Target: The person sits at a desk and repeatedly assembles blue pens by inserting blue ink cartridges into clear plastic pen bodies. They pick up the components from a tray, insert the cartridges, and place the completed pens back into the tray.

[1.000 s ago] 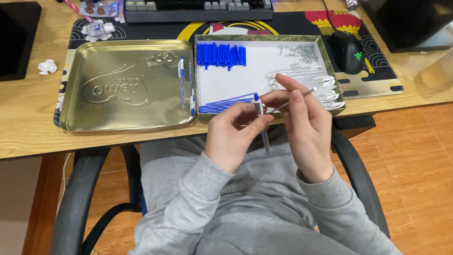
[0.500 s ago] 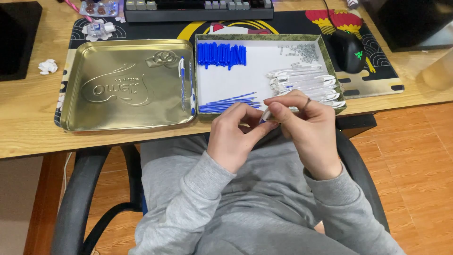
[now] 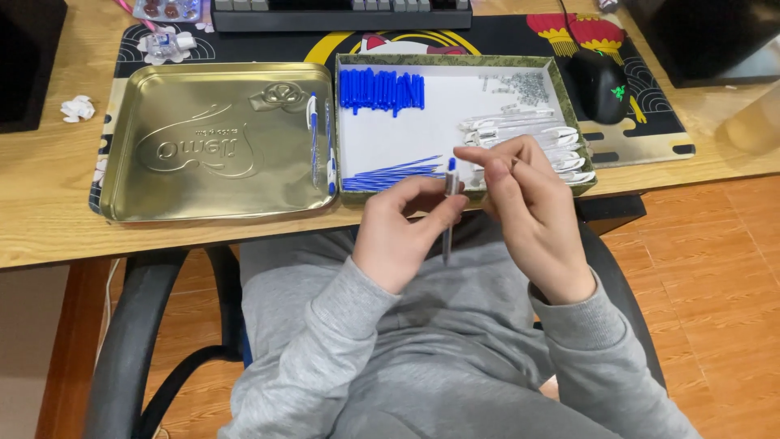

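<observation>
The light wooden desk (image 3: 49, 203) carries everything, and the person sits close to its front edge, so both hands work just in front of that edge, above the lap. On the left part of the desk lies the shallow gold metal tin lid (image 3: 211, 142), turned open side up; two finished blue-and-white pens (image 3: 314, 130) lie along its right wall, probably so that they do not roll away. Just beside it, near the front edge, stands the white-lined rectangular box (image 3: 443, 114), which keeps the parts sorted: the row of blue plastic caps (image 3: 382, 88) at its back left corner, the bundle of thin blue refills (image 3: 390, 172) at its front left corner, the pile of clear pen barrels (image 3: 528, 134) on its right side, and small metal springs (image 3: 524, 83) at its back right corner.

The left hand (image 3: 402, 236) is closed on the slim clear pen barrel with a blue top (image 3: 449, 213), held upright between thumb and fingers. The right hand (image 3: 528, 211) has its fingertips together at the top of this pen, seemingly pinching it; I cannot tell whether it holds a small part there. A black computer mouse (image 3: 601, 85) rests by the box.
</observation>
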